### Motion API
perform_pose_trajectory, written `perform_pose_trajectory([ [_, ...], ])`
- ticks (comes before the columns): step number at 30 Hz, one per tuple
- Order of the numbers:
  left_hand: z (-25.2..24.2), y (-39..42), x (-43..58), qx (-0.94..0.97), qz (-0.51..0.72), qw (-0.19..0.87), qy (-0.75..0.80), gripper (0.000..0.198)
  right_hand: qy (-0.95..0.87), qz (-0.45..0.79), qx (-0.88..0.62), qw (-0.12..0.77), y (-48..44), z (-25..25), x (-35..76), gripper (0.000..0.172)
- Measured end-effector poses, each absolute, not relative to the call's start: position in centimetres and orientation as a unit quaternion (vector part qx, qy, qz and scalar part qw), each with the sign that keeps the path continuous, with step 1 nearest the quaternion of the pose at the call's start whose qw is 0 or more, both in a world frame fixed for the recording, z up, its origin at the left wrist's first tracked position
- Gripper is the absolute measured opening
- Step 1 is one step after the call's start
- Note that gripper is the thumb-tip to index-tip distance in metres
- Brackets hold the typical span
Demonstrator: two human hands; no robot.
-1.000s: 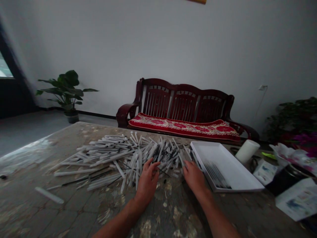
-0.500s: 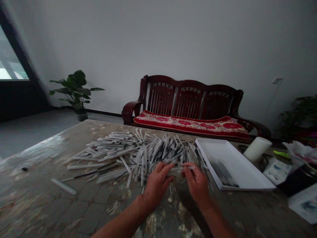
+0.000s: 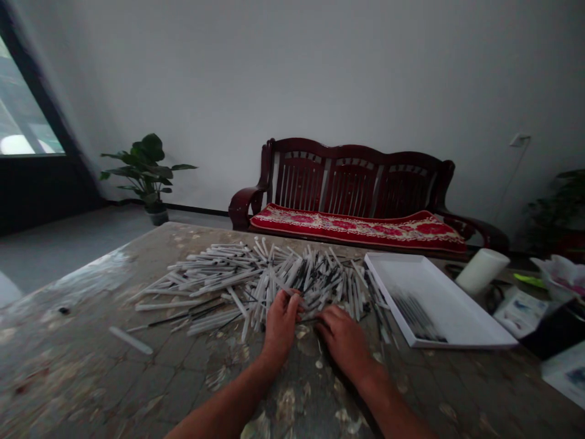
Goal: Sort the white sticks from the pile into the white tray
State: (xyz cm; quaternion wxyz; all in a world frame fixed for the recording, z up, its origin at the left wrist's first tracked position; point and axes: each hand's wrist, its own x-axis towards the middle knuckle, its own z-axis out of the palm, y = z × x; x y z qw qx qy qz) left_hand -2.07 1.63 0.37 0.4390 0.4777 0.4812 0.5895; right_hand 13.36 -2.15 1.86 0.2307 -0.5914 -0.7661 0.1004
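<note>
Lower left: single pale tube (image 3: 130, 340) lying apart on patterned table (image 3: 183, 390). Left of frame: potted plant (image 3: 150, 171) on floor. Centre: pile of pale tubes and dark sticks (image 3: 256, 277), spread across table. Left hand (image 3: 283, 320) at pile's near edge, fingers bent, close together; grip on tube, cannot tell. Right hand (image 3: 342, 335) just beside, fingers curled down; hold unclear. Behind: red-covered bench (image 3: 365, 227). Right: white tray (image 3: 475, 317) holding row of dark sticks (image 3: 418, 314); white roll (image 3: 483, 272) near tray.

Left hand (image 3: 281, 323) shifted left, pale tube (image 3: 283, 286) now at fingers (image 3: 294, 303); right hand (image 3: 345, 341) also left, turned palm-down.
</note>
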Motion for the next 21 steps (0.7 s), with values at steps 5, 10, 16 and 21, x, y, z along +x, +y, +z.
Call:
perform_pose_trajectory([
  [5, 0.4, 1.6, -2.1, 0.463, 0.596, 0.465, 0.463, 0.023, -0.798, 0.017, -0.585, 0.141, -1.8, 2.3, 11.7, 0.024],
  [10, 0.7, 1.8, -2.1, 0.397, 0.625, 0.504, 0.445, 0.028, -0.807, -0.039, -0.581, 0.097, -1.7, 2.3, 12.3, 0.023],
  [16, 1.2, 2.0, -1.9, 0.264, 0.656, 0.590, 0.389, 0.041, -0.705, 0.035, -0.639, 0.307, -0.9, 1.3, 15.7, 0.018],
  [21, 1.8, 1.4, -1.5, 0.199, 0.624, 0.665, 0.359, 0.028, -0.484, 0.315, -0.559, 0.594, -0.7, 1.4, 15.8, 0.024],
])
